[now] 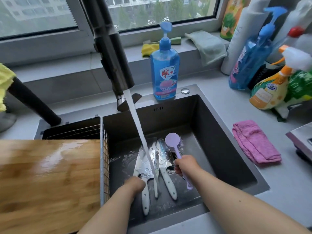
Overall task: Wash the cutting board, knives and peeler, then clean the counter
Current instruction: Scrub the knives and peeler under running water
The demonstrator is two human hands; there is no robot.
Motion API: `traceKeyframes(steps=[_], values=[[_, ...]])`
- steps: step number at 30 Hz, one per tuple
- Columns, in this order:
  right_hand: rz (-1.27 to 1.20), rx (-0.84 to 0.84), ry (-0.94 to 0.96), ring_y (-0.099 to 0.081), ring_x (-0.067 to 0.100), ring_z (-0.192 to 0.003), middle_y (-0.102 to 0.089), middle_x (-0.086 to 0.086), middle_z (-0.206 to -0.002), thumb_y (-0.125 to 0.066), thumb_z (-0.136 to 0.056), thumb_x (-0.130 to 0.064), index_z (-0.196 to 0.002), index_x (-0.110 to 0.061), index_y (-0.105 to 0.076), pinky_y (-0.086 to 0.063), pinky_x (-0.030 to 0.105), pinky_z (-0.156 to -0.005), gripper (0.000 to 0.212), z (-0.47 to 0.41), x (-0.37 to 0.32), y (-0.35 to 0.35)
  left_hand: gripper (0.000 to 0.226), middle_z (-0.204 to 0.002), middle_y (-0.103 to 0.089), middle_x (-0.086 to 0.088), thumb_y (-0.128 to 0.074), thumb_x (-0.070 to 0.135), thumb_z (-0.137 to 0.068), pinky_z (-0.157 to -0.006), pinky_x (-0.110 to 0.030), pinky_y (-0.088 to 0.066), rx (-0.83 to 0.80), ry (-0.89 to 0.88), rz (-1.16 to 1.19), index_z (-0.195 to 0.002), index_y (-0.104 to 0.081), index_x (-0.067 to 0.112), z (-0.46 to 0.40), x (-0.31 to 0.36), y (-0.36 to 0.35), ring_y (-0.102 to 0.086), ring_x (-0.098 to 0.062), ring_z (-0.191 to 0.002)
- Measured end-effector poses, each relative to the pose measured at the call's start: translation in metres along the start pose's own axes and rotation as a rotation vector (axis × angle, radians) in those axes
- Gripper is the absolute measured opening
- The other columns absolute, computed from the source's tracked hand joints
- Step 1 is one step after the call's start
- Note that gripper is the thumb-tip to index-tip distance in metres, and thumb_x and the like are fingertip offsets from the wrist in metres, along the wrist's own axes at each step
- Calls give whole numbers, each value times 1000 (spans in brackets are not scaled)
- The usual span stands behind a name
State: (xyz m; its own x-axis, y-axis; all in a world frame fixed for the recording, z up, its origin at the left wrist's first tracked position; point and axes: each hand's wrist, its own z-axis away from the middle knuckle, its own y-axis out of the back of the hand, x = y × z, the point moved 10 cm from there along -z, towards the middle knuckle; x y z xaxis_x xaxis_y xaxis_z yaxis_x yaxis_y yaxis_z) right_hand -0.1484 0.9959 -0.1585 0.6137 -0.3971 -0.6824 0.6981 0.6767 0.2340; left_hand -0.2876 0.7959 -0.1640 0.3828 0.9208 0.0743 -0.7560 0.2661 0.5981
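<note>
Three white-handled knives [166, 179] lie on the floor of the dark sink [211, 132], blades pointing away from me. Water streams from the faucet [111, 48] onto them. My left hand [135, 184] is down at the leftmost knife [145, 198], its fingers curled near where the blade meets the handle; whether it grips is hidden. My right hand [184, 165] grips the handle of a purple dish brush [172, 139], whose round head sits over the knife tips. The wet wooden cutting board [49, 174] lies over the left side of the sink. No peeler is visible.
A blue dish soap bottle [164, 68] stands on the sink's back rim. A pink cloth [255, 142] lies on the grey counter [278, 179] to the right, behind it several spray and cleaner bottles [270, 86]. Cloths [207, 46] rest on the window sill.
</note>
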Motion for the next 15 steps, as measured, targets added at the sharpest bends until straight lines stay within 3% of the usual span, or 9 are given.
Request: traceKeyframes(steps=[4, 15], values=[[3, 6, 25, -48, 20, -46, -57, 8, -53, -56, -78, -3, -69, -6, -56, -38, 28, -49, 10, 1, -4, 0, 41, -142, -48, -19, -33, 9, -97, -100, -28, -39, -62, -65, -37, -132, -50, -3, 4, 3, -11, -48, -30, -128], [35, 29, 57, -53, 23, -53, -59, 9, -57, -57, -79, -6, -70, -8, -55, -42, 33, -57, 10, 1, -3, 7, 42, -145, -47, -11, -39, 22, -100, -105, -30, -37, -135, -35, -92, -138, -48, 6, -8, -4, -30, -44, -25, -133]])
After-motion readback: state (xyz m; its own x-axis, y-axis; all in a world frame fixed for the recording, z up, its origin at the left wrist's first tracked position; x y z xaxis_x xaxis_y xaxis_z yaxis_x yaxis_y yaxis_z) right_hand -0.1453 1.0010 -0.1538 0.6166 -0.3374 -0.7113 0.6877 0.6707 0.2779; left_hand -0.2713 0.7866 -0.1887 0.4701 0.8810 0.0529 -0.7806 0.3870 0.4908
